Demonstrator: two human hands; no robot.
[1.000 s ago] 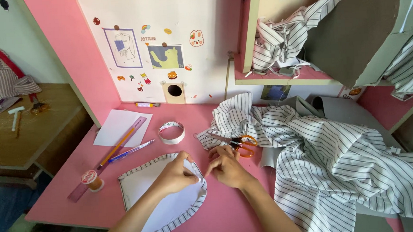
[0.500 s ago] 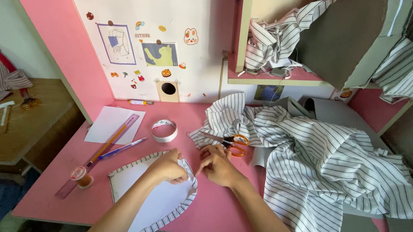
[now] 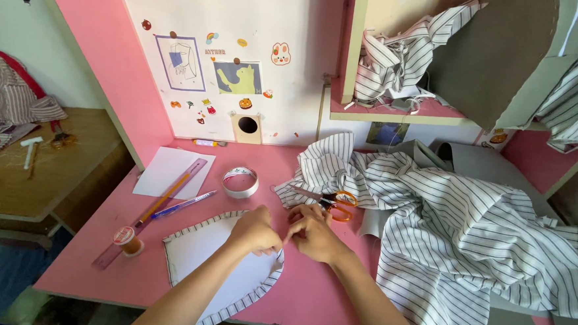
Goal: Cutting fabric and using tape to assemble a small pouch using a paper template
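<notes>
Right now both hands meet at the right-hand edge of a curved fabric piece [image 3: 225,271], a white panel bordered with a narrow striped margin, lying flat on the pink table [image 3: 309,300]. The left hand [image 3: 256,230] rests on that edge with its fingers curled and pressed down on the cloth; the right hand [image 3: 316,233] is just beside it, touching it, its fingers drawn together as if pinching something small at the border, though what lies between them is too small to tell. The striped margin looks turned up along the left and far sides of the panel and round the curve nearest the person, so most of the outline seems shaped already, and the stretch under the fingers appears to be the part in hand; whether it is pinned or sewn cannot be seen. Just beyond the right fingers lie orange-handled scissors [image 3: 331,203], resting on the edge of a large heap of striped cloth [image 3: 464,239] that spreads away to the right. Beyond the left fingers sits a roll of tape [image 3: 240,183], and farther left of it a blue pen [image 3: 182,205], a long pink ruler [image 3: 150,212] with a pencil lying on it, and a sheet of white paper [image 3: 164,169]. Well to the left of the fingers, near the panel's corner, stands a spool of orange thread [image 3: 127,240].
</notes>
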